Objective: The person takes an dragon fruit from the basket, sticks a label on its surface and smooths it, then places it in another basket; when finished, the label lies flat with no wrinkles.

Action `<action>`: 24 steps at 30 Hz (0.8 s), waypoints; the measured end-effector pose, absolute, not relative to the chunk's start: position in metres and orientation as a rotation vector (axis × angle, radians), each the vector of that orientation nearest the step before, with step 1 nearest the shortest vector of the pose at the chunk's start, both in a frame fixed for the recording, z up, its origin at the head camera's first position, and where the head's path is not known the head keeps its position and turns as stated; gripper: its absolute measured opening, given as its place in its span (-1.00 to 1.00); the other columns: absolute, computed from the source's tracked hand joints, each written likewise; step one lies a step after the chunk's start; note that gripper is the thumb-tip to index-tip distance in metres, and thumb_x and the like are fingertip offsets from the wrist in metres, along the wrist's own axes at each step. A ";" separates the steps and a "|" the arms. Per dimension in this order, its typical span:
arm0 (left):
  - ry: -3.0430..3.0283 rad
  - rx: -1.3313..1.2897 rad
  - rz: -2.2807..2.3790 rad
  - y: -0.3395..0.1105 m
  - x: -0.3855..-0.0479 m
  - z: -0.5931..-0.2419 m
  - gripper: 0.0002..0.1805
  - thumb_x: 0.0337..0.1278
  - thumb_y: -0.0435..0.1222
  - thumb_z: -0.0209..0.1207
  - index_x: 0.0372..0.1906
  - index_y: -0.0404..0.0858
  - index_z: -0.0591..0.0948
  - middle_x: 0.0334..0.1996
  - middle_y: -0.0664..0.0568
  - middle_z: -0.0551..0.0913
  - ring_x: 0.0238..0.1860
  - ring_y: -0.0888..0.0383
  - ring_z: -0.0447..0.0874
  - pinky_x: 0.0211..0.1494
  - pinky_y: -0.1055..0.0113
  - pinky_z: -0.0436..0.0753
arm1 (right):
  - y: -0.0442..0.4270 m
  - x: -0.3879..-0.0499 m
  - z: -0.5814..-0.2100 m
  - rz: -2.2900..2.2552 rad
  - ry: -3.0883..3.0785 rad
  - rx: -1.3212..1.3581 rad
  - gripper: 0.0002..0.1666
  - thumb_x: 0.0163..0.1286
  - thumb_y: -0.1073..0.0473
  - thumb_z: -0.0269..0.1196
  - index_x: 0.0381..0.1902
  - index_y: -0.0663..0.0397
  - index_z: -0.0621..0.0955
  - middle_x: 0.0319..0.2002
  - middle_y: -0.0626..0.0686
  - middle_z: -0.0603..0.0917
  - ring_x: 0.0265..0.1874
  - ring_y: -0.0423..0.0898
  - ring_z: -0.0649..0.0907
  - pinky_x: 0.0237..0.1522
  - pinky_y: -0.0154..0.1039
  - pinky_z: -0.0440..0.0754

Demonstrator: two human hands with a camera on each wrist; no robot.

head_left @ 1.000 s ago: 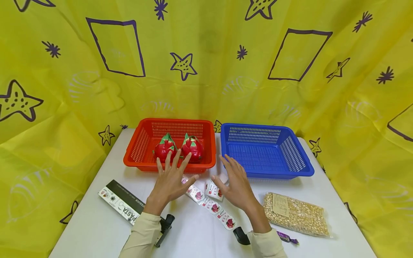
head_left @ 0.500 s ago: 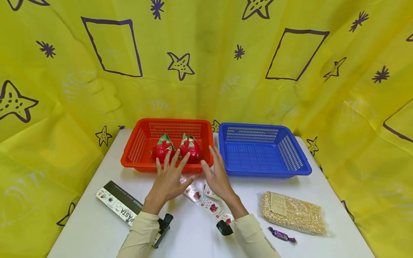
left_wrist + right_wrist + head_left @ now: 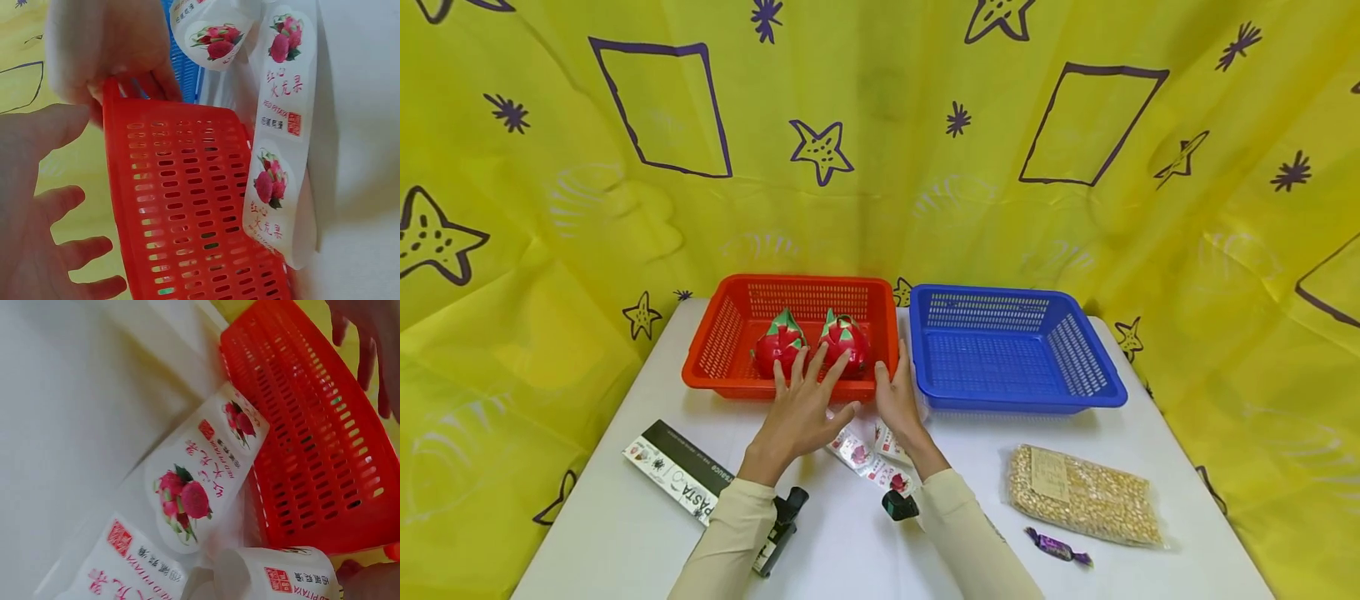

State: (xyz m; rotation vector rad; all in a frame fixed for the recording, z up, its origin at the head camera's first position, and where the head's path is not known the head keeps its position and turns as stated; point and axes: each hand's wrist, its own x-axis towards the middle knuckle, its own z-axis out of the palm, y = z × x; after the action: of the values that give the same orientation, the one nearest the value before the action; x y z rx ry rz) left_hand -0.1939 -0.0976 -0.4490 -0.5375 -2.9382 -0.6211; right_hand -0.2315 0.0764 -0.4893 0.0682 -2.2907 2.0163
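Observation:
Two artificial red dragon fruits with green leaf tips, a left one (image 3: 778, 342) and a right one (image 3: 844, 337), sit in a red plastic basket (image 3: 718, 385). My left hand (image 3: 797, 417) hovers over the basket's front rim, its fingers spread before the fruits. In the left wrist view its fingertips (image 3: 94, 250) stay apart from the rim. My right hand (image 3: 898, 408) grips the basket's front right corner, with the thumb inside and the fingers along the outer side. Under the hands lies a strip of dragon fruit stickers (image 3: 857, 454), running from a roll (image 3: 275, 575) beside the basket.
A blue basket (image 3: 1018, 408) stands to the right. A bag of corn kernels (image 3: 1086, 496) and a purple-wrapped candy (image 3: 1058, 546) lie at front right. At left lies a black-and-white pasta box (image 3: 681, 471). Yellow patterned cloth (image 3: 880, 208) encloses the white table.
My right hand has moved left, from above the sticker roll to the red basket's front right corner. The left hand stays nearly in place, shifting slightly right. The candy has come into full view.

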 end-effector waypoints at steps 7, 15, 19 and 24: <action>-2.933 -0.548 -0.685 -0.096 -0.202 -0.442 -0.05 0.38 0.13 0.24 0.72 -0.06 0.15 0.71 -0.25 -0.01 0.68 -0.45 -0.18 0.55 -0.57 -0.25 | 0.079 -0.243 -0.499 2.048 -2.274 0.046 -0.21 0.71 0.23 -0.10 0.73 0.14 -0.13 0.66 0.31 0.09 0.60 0.31 0.25 0.63 0.24 0.12; -2.977 -0.558 -0.774 -0.085 -0.224 -0.429 -0.09 0.46 0.09 0.20 0.73 -0.05 0.10 0.70 -0.28 0.00 0.69 -0.41 -0.18 0.57 -0.54 -0.17 | 0.081 -0.241 -0.499 2.071 -2.284 0.075 -0.20 0.72 0.22 -0.10 0.74 0.09 -0.15 0.65 0.32 0.12 0.57 0.35 0.30 0.59 0.26 0.22; -3.003 -0.575 -0.748 -0.076 -0.243 -0.425 -0.12 0.51 0.05 0.17 0.73 -0.08 0.10 0.69 -0.31 0.03 0.68 -0.41 -0.14 0.57 -0.54 -0.11 | 0.082 -0.242 -0.498 2.091 -2.276 0.103 -0.20 0.72 0.23 -0.12 0.74 0.08 -0.16 0.66 0.32 0.10 0.57 0.35 0.29 0.57 0.24 0.26; -3.074 -0.543 -0.722 -0.067 -0.263 -0.422 -0.11 0.50 0.03 0.17 0.73 -0.14 0.08 0.70 -0.33 -0.04 0.69 -0.44 -0.22 0.59 -0.51 -0.12 | 0.080 -0.242 -0.496 2.082 -2.314 0.090 -0.19 0.73 0.18 -0.11 0.74 0.04 -0.18 0.68 0.24 0.06 0.61 0.28 0.26 0.60 0.21 0.19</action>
State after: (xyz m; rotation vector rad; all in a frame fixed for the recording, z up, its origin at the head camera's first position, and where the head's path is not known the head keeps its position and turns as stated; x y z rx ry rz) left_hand -0.2630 -0.0668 -0.4215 -0.5435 -3.0741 -0.7216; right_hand -0.2417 0.0799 -0.4961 0.0900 -2.3143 2.0820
